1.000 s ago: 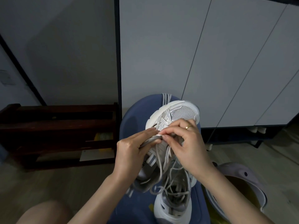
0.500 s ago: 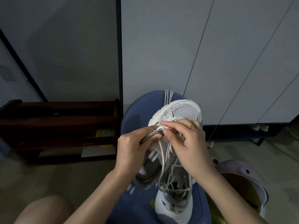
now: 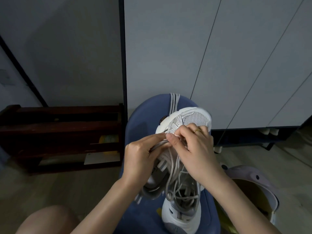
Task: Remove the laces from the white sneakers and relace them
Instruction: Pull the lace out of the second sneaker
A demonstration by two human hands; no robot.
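Note:
A white sneaker [image 3: 195, 118] lies on my blue-clad thigh [image 3: 145, 114], its mesh toe pointing away from me. Loose grey-white lace [image 3: 173, 188] loops hang down over its open tongue and heel. My left hand [image 3: 140, 157] pinches a flat section of lace at the left side of the eyelets. My right hand [image 3: 194, 149], wearing a gold ring, pinches the lace end at the lowest eyelets near the toe; thumb and forefinger meet my left fingertips there. The eyelets under the fingers are hidden.
A dark wooden shoe rack [image 3: 59, 132] stands at left against the wall. Grey cabinet doors [image 3: 219, 56] rise behind the sneaker. A pale purple clog [image 3: 253, 181] lies on the floor at right. My bare knee [image 3: 45, 218] shows at bottom left.
Both hands have shifted slightly toward the toe; my right thumb and forefinger have closed tighter on the lace at the front eyelets. The camera has tilted a little.

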